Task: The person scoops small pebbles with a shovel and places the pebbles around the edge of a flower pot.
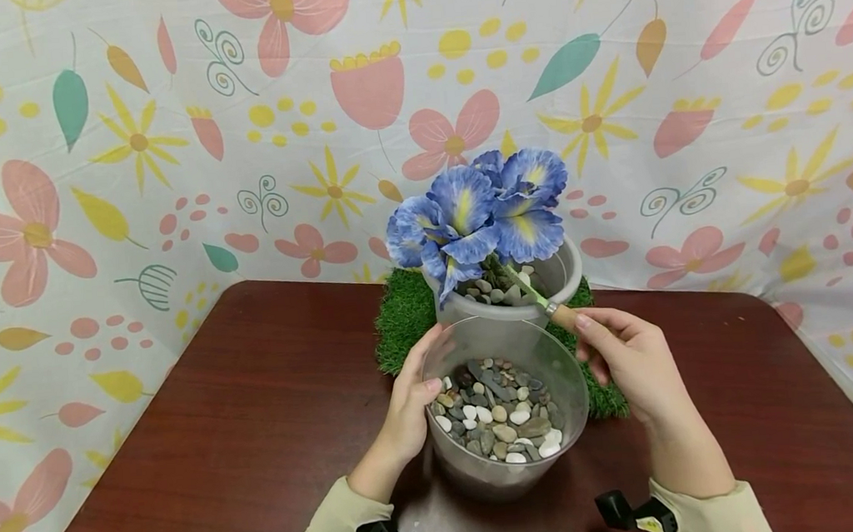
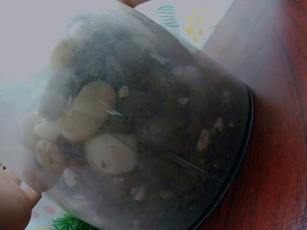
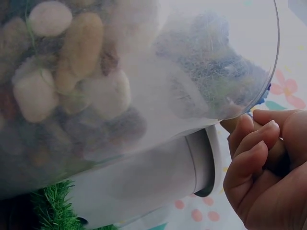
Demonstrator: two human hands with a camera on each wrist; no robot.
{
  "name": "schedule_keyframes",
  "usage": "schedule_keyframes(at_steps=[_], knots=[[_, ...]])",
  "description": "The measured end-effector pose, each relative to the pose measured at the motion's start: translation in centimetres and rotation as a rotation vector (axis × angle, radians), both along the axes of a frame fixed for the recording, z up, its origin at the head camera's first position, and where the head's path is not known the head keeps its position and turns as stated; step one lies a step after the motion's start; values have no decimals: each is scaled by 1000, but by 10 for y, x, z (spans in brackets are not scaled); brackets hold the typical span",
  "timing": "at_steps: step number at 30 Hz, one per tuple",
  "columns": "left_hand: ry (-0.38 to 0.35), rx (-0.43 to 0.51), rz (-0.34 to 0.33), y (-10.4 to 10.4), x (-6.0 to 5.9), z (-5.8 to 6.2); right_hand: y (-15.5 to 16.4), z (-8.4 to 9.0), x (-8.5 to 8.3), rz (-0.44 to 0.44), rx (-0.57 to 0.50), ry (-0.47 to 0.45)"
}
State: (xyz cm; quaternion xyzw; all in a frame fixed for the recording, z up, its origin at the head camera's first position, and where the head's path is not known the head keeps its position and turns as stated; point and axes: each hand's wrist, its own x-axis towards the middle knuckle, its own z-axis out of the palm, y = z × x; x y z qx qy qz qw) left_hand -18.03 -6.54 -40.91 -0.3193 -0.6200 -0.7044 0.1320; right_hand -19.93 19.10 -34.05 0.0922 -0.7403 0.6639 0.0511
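A clear plastic pot (image 1: 509, 414) half full of grey and white pebbles (image 1: 498, 411) stands on the dark wooden table (image 1: 259, 429). My left hand (image 1: 415, 388) holds its left wall, thumb at the rim. My right hand (image 1: 599, 337) grips the wooden handle (image 1: 562, 316) of a small tool, its green shaft (image 1: 524, 287) reaching into the grey pot (image 1: 564, 276) behind. That pot holds pebbles and blue artificial flowers (image 1: 478, 216). In the right wrist view my fingers (image 3: 254, 158) curl round the handle beside the clear pot (image 3: 120, 81). The tool's tip is hidden.
The grey pot stands on a green turf mat (image 1: 400, 318) at the table's far middle. A floral cloth (image 1: 125, 156) hangs close behind and on both sides. Bare tabletop lies left and right of the pots. In the left wrist view the clear pot (image 2: 144, 134) fills the frame.
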Motion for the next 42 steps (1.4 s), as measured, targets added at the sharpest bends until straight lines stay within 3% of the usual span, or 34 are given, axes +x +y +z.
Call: schedule_keyframes(at_steps=[11,19,27,42], knots=[[-5,-4,1,0,0,-1,2,-2,-2,65,-51,-54],[6,-6,2,1,0,0,4,-2,-2,37,89,2],[13,-16,9,-1,-1,-1,7,-4,-3,68,240,37],[16,-10,6,-1,-1,-1,6,-2,-1,20,293,56]])
